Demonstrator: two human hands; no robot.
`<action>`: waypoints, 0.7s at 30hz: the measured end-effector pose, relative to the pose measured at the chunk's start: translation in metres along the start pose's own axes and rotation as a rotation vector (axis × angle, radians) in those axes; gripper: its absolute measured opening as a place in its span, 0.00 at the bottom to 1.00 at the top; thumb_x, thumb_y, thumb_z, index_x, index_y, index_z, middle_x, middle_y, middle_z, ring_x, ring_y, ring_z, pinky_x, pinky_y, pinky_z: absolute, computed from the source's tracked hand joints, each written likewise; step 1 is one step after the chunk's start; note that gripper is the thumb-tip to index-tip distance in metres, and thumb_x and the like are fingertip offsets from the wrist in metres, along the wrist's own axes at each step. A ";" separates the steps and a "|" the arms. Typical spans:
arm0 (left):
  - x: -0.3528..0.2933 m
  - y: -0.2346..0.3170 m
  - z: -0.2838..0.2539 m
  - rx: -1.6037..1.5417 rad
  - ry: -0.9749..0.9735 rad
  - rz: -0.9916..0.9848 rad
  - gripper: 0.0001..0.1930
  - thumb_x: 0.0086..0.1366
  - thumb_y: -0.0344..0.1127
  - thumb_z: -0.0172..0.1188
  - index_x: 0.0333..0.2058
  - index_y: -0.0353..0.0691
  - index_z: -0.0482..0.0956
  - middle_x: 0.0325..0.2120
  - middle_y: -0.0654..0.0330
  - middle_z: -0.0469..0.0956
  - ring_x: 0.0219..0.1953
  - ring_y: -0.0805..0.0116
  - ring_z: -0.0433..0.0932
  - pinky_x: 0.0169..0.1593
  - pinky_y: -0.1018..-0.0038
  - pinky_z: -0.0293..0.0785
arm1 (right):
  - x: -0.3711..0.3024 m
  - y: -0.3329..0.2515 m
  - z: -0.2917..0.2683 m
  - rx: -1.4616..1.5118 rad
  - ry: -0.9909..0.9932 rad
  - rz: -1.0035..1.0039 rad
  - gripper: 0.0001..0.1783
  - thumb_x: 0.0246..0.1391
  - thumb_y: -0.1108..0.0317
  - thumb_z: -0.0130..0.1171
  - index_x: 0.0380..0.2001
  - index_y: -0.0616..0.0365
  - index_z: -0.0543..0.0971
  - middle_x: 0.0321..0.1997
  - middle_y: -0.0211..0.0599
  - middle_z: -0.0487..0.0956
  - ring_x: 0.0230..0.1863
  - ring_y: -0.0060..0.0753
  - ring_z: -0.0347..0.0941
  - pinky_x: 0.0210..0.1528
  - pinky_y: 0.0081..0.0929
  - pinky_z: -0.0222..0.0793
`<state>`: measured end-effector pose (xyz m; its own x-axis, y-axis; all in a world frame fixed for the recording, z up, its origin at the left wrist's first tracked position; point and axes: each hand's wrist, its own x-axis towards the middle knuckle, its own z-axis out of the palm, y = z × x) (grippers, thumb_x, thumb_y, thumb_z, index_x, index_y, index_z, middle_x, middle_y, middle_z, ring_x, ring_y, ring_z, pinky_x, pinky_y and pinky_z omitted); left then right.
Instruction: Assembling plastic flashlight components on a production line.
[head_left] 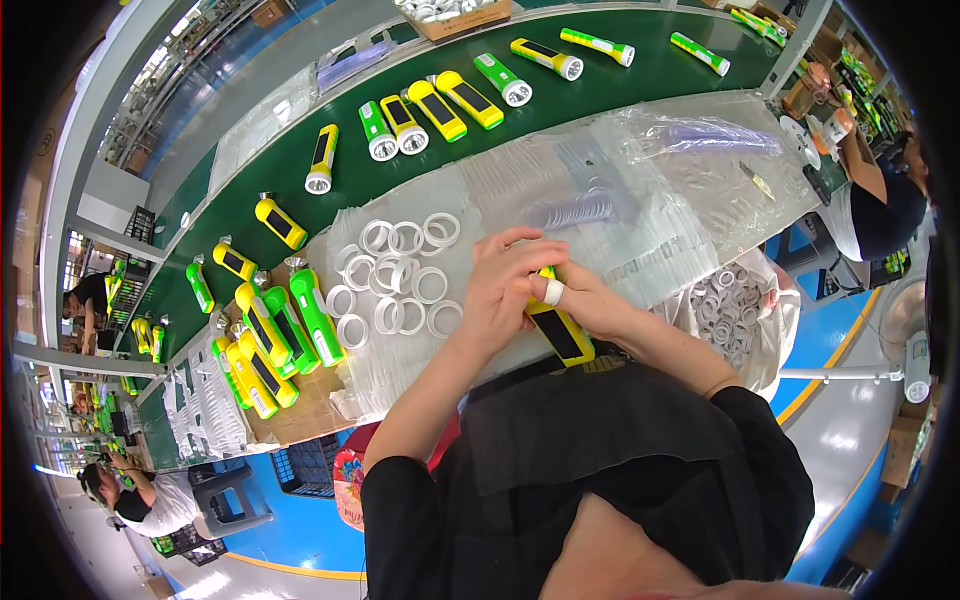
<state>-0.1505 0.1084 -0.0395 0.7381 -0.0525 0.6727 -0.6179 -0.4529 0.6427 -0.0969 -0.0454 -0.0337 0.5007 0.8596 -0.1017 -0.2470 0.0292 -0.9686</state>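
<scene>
Flashlight (563, 336), yellow with a dark panel, observed just in front of my black garment (610, 430), its far part gripped by curled fingers of my left hand (508, 285) and right hand (588, 298), loose white rings (400, 272) lying to the left.

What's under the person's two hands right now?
A yellow flashlight; its dark-panelled part shows below the left hand and right hand. Fingers cover most of its far end, so I can't tell its state.
</scene>
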 end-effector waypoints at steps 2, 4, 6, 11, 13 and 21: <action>0.001 0.000 0.010 -0.042 0.002 0.009 0.19 0.71 0.47 0.44 0.47 0.44 0.79 0.48 0.60 0.79 0.52 0.51 0.70 0.56 0.62 0.60 | -0.009 -0.004 0.001 0.069 0.071 -0.048 0.24 0.65 0.53 0.51 0.55 0.58 0.65 0.38 0.37 0.74 0.31 0.28 0.73 0.36 0.26 0.70; 0.006 0.002 0.021 -0.119 0.112 -0.203 0.21 0.72 0.47 0.42 0.52 0.41 0.76 0.53 0.55 0.74 0.54 0.51 0.69 0.57 0.62 0.62 | -0.010 -0.004 -0.010 0.148 0.106 -0.058 0.22 0.65 0.55 0.50 0.55 0.58 0.65 0.35 0.37 0.74 0.29 0.28 0.72 0.35 0.26 0.68; 0.010 -0.037 0.025 -0.160 0.138 -0.209 0.23 0.68 0.48 0.50 0.54 0.38 0.73 0.55 0.50 0.72 0.54 0.51 0.69 0.57 0.61 0.63 | -0.015 -0.004 -0.018 0.212 0.180 -0.081 0.20 0.64 0.58 0.50 0.54 0.55 0.67 0.31 0.37 0.74 0.28 0.28 0.72 0.33 0.26 0.68; 0.013 -0.092 0.035 0.498 -0.022 -0.301 0.31 0.53 0.47 0.69 0.53 0.38 0.72 0.48 0.53 0.75 0.50 0.52 0.72 0.53 0.58 0.65 | -0.025 -0.005 -0.030 0.143 0.233 -0.118 0.23 0.64 0.53 0.49 0.55 0.55 0.66 0.30 0.40 0.74 0.28 0.29 0.71 0.32 0.25 0.67; 0.015 -0.098 0.034 0.531 -0.093 -0.294 0.30 0.53 0.46 0.69 0.52 0.38 0.73 0.47 0.54 0.75 0.49 0.53 0.72 0.51 0.58 0.66 | -0.027 -0.007 -0.033 0.135 0.234 -0.128 0.23 0.64 0.53 0.49 0.55 0.55 0.66 0.29 0.39 0.74 0.27 0.29 0.71 0.32 0.24 0.66; 0.025 -0.019 0.012 0.060 -0.017 -0.163 0.23 0.58 0.36 0.65 0.53 0.42 0.75 0.43 0.54 0.72 0.47 0.57 0.70 0.50 0.65 0.68 | -0.028 -0.010 -0.035 0.105 0.179 -0.123 0.20 0.64 0.60 0.51 0.54 0.59 0.66 0.31 0.37 0.75 0.27 0.27 0.71 0.33 0.26 0.67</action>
<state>-0.1167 0.1046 -0.0392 0.8319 0.0112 0.5548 -0.4728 -0.5090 0.7193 -0.0796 -0.0875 -0.0293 0.6692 0.7424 -0.0317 -0.2553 0.1897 -0.9481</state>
